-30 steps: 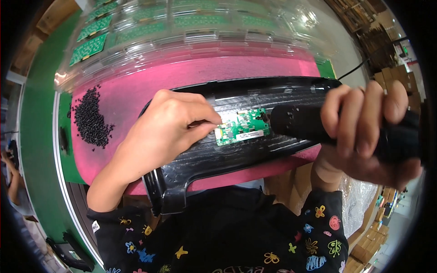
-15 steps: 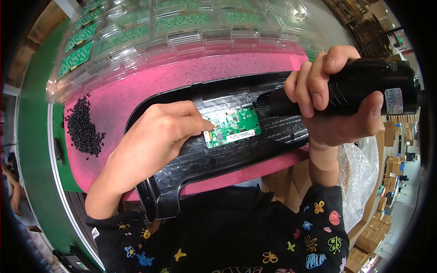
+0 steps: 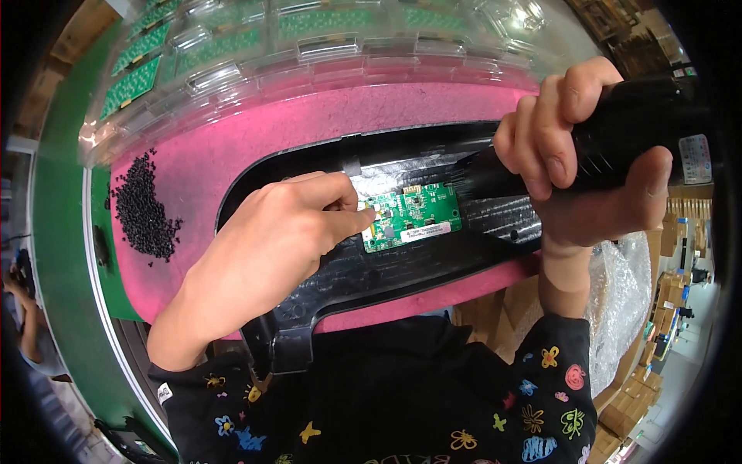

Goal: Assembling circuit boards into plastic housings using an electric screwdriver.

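Note:
A green circuit board (image 3: 433,207) lies inside a long black plastic housing (image 3: 363,274). My left hand (image 3: 282,232) is closed at the board's left end, its thumb and index fingertips pressed together on that edge. In my right hand (image 3: 568,147) is a thick black electric screwdriver (image 3: 626,127), lying nearly level across the picture. Its narrow front end points left at the board's upper right corner; the very tip is dark and hard to make out. My right fingers wrap over the body, with the thumb underneath.
Under the housing is a pink mat (image 3: 309,116), with a heap of small black screws (image 3: 145,209) on its left side. Clear plastic trays (image 3: 232,73) holding green boards (image 3: 131,89) stand at the far side. Bubble wrap (image 3: 622,309) sits in a cardboard box at the right.
The board, housing and both hands appear slightly farther right in the picture. The screwdriver has shifted right with my right hand, its front still by the board's corner. Both grips look the same.

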`<state>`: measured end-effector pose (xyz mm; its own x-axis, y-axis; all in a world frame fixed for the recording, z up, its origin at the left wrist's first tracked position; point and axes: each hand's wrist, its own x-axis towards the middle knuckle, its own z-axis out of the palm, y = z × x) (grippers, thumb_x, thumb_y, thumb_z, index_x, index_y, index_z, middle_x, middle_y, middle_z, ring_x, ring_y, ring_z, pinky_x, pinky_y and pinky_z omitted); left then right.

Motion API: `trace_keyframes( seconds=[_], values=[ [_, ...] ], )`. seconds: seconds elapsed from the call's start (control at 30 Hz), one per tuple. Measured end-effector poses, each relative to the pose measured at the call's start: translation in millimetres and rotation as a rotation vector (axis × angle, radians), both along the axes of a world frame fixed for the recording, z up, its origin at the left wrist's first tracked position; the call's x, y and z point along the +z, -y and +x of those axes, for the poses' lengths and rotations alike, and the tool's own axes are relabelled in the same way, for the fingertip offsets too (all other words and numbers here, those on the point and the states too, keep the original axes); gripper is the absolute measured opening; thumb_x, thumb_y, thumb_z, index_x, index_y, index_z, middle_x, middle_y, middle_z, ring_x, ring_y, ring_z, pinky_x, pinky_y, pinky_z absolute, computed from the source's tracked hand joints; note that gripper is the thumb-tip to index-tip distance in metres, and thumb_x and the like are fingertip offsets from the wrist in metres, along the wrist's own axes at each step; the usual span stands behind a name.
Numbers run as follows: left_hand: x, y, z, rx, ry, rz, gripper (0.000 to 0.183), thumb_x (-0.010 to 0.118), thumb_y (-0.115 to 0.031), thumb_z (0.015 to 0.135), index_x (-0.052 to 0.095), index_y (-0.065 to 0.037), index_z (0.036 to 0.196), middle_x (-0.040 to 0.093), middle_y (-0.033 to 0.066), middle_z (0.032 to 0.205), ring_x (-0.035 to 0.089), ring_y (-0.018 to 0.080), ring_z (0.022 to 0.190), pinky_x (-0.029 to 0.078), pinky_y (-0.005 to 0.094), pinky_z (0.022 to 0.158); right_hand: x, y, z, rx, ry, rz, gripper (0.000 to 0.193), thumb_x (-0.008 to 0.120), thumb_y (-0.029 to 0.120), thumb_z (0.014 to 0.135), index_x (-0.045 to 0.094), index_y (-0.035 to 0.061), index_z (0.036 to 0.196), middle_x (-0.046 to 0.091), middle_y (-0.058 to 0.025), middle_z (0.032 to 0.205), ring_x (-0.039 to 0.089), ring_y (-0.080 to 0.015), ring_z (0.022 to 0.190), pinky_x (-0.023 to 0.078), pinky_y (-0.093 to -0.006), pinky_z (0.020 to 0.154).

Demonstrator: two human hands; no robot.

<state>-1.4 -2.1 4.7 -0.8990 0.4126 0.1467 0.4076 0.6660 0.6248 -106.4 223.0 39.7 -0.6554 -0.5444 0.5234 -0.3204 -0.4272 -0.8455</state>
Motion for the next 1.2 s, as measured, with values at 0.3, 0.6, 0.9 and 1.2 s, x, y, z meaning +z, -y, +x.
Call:
trace_keyframes(
  seconds=[0.3, 0.6, 0.9, 1.2],
  values=[
    [-0.8, 1.6, 0.0, -0.020, -0.029, -0.030, 0.032, 0.063, 0.011, 0.066, 0.073, 0.000, 0.095, 0.064, 0.0125, 0.084, 0.064, 0.0299, 0.075, 0.052, 0.0373, 0.065, 2.5, 6.9, 9.2, -0.185, 0.088, 0.139, 0.061, 0.055, 0.065, 0.086, 0.049, 0.0059, 0.102, 0.045, 0.0049, 0.060, 0.040, -0.0059, 0.045, 0.033, -0.0236, 0.050],
    [-3.5, 5.0, 2.1, -0.042, -0.011, -0.008, 0.039, 0.059, 0.014, 0.066, 0.072, 0.000, 0.100, 0.064, 0.0134, 0.085, 0.064, 0.0314, 0.079, 0.051, 0.0384, 0.069, 5.1, 13.5, 4.9, -0.042, -0.011, 0.189, 0.059, 0.054, 0.061, 0.088, 0.049, 0.0038, 0.102, 0.044, 0.0028, 0.060, 0.038, -0.0067, 0.042, 0.032, -0.0225, 0.044],
    [-5.8, 12.4, 1.9, -0.048, -0.031, 0.011, 0.035, 0.061, 0.011, 0.068, 0.070, 0.002, 0.101, 0.064, 0.0145, 0.085, 0.064, 0.0323, 0.080, 0.051, 0.0389, 0.070, 9.5, 14.6, 16.2, -0.024, 0.085, -0.029, 0.055, 0.055, 0.059, 0.088, 0.050, 0.0055, 0.103, 0.048, 0.0042, 0.061, 0.041, -0.0070, 0.044, 0.034, -0.0242, 0.049],
    [1.9, 0.9, -3.8, 0.000, -0.031, 0.481, 0.027, 0.074, 0.002, 0.077, 0.064, 0.004, 0.102, 0.070, 0.0116, 0.086, 0.072, 0.0195, 0.079, 0.058, 0.0293, 0.070, 44.4, 6.0, 28.4, 0.214, -0.107, -0.101, 0.051, 0.065, 0.050, 0.079, 0.048, 0.0080, 0.101, 0.055, 0.0051, 0.062, 0.054, -0.0072, 0.045, 0.044, -0.0229, 0.050]
  ],
)
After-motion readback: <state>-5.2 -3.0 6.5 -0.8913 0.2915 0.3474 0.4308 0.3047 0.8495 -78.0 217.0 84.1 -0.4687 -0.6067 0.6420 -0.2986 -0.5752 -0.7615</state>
